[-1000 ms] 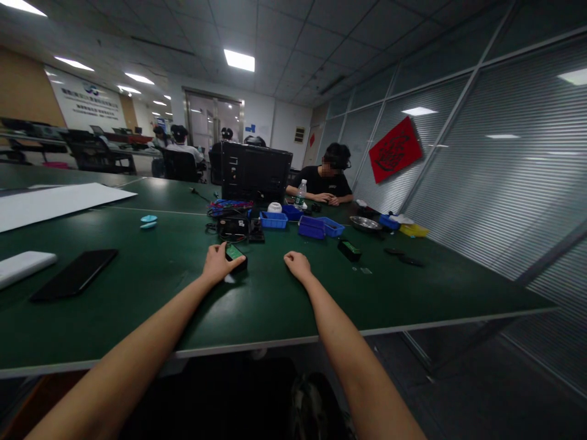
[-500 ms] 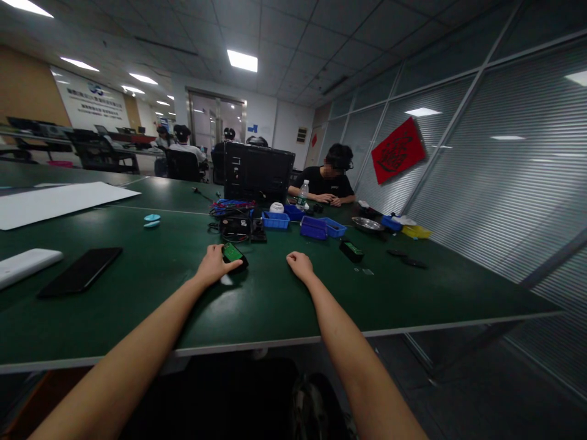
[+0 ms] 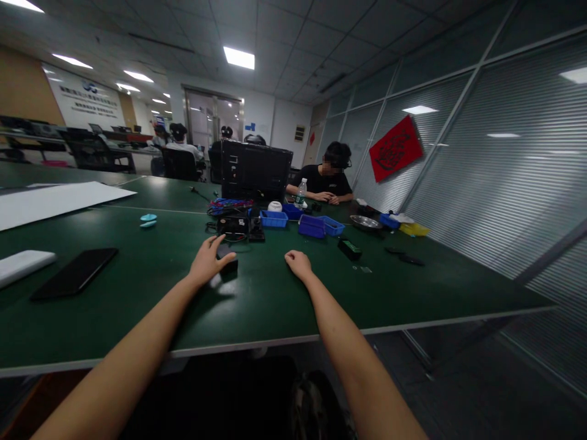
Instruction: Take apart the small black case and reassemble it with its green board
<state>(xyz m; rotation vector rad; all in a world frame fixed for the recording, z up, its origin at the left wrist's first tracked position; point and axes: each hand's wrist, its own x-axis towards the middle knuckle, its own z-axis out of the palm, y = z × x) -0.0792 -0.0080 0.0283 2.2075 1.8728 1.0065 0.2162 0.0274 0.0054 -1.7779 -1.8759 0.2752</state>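
My left hand (image 3: pixel 208 260) is wrapped round a small black block (image 3: pixel 228 264) lifted a little off the green table (image 3: pixel 137 287); its green face is turned out of sight. A small white scrap (image 3: pixel 214 282) lies on the table just below the hand. My right hand (image 3: pixel 298 264) rests on the table to the right, fingers curled into a loose fist with nothing visible in it. A similar black block with a green top (image 3: pixel 350 249) lies further right.
Blue bins (image 3: pixel 314 225), a black device with cables (image 3: pixel 233 226), a metal bowl (image 3: pixel 365 223) and a yellow tray (image 3: pixel 414 230) stand beyond my hands. A black phone (image 3: pixel 76 272) and white pad (image 3: pixel 21 265) lie left. A person (image 3: pixel 328 177) sits across behind a black case (image 3: pixel 255 171).
My left hand has lifted and turned the small block, so its green top no longer shows. The right hand has stayed in place.
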